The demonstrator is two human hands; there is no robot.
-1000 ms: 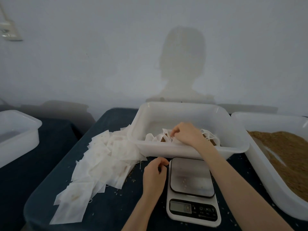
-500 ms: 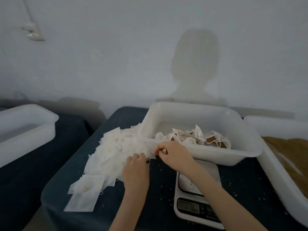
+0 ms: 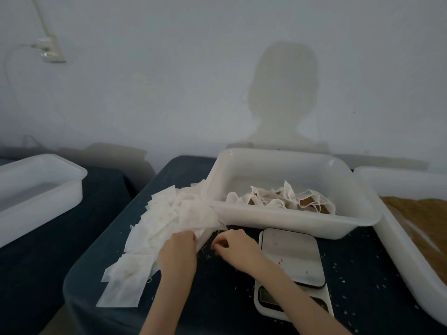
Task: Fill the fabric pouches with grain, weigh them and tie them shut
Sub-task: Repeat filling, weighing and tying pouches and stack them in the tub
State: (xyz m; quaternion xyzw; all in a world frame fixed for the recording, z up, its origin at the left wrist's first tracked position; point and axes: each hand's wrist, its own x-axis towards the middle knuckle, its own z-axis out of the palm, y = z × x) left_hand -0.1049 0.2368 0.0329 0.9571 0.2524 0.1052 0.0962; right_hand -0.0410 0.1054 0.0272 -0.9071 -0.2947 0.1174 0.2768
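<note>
Pouches heaped flat on worktop, spreading left and away from both hands | left hand fingers curled, pinching heap's near edge | right hand fingers curled just beside, contents unclear | I judge left nearer.

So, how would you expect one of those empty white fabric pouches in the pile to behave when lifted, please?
An empty white fabric pouch looks thin and flat, so probably floppy and very light. The overlapping pile suggests neighbours may drag along.
</note>
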